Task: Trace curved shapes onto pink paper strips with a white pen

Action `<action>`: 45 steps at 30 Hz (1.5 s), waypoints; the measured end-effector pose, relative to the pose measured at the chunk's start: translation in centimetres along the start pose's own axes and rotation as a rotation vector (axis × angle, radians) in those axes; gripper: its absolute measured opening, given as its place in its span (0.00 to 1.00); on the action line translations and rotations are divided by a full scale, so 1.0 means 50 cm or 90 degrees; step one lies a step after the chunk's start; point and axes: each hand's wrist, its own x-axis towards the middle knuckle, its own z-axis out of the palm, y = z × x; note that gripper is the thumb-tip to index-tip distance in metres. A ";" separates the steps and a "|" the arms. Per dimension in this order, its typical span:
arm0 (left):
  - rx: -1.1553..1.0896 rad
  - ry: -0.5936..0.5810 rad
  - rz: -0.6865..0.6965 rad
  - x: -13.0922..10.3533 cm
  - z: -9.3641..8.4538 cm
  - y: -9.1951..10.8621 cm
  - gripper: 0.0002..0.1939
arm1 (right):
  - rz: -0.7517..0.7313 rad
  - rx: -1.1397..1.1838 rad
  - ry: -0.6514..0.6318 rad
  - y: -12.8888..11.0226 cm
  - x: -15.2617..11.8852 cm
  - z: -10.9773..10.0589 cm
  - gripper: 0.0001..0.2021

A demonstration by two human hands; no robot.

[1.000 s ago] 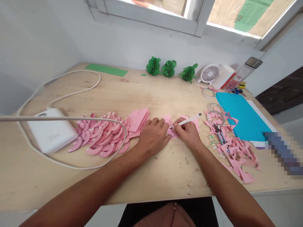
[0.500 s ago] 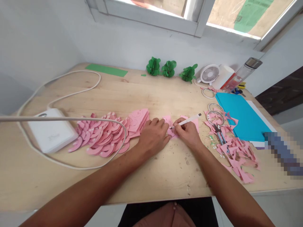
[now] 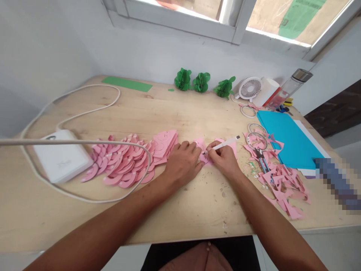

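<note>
Between the thumb and fingers of my right hand [image 3: 225, 160] is a slim white pen [image 3: 226, 142], its dark end pointing up and right. The pen's tip meets a small pink paper piece [image 3: 207, 160] on the table. My left hand [image 3: 184, 158] lies palm down at that paper's left side, fingers stretched out, partly covering its edge. Beside this hand are folded pink sheets [image 3: 163, 145] with curved outlines on them. Further left spreads a heap of curved pink paper cutouts [image 3: 128, 163]. Another pink sheet [image 3: 233, 146] is partly hidden behind my right hand.
Scissors [image 3: 263, 162] and pink scraps [image 3: 287, 188] lie on the right, near tape rolls [image 3: 256, 140] and a blue folder [image 3: 290, 139]. Green paper shapes [image 3: 200, 82], a small fan [image 3: 250, 88] and a bottle [image 3: 291, 86] stand behind. A white cable [image 3: 84, 197] loops around a white box [image 3: 62, 156].
Almost nothing differs. Both hands, the pen and the pink paper keep practically the same places.
</note>
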 end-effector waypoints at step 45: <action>0.002 0.016 0.017 0.000 0.006 -0.004 0.11 | -0.009 0.011 -0.006 0.000 -0.006 0.006 0.07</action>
